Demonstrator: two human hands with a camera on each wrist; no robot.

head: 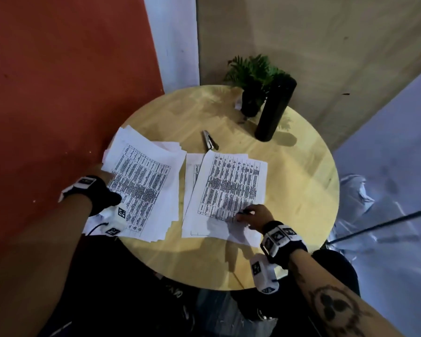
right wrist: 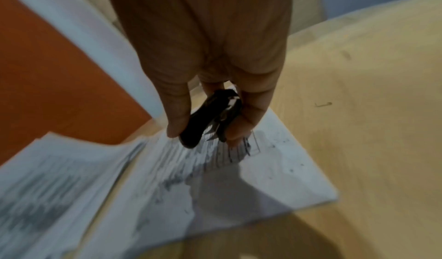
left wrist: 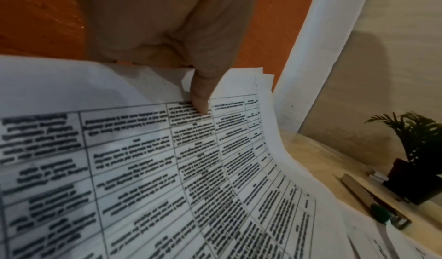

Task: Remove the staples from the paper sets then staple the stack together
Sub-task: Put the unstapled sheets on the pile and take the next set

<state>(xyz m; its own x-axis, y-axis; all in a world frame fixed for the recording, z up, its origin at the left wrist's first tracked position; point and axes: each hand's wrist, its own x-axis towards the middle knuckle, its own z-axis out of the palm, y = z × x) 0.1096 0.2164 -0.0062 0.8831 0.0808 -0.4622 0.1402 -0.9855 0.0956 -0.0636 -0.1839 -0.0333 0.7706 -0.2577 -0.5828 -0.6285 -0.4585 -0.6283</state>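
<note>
Two sets of printed sheets lie on the round wooden table [head: 289,190]. The left paper stack [head: 144,188] is fanned and overhangs the table's left edge. My left hand [head: 105,171] pinches its left edge, with the thumb [left wrist: 201,100] on the top sheet [left wrist: 167,168] and the other fingers hidden beneath. The right paper set [head: 231,186] lies flat. My right hand [head: 248,215] holds a black staple remover [right wrist: 210,115] between thumb and fingers, just above the near right corner of that set [right wrist: 275,168]. A silver stapler [head: 210,140] lies beyond the papers.
A tall black cylinder [head: 275,108] and a small potted plant [head: 253,81] stand at the table's far side. The stapler [left wrist: 373,200] lies near the plant pot [left wrist: 411,183]. A loose bent staple [right wrist: 323,104] lies on bare wood right of the papers. An orange wall [head: 58,93] is at the left.
</note>
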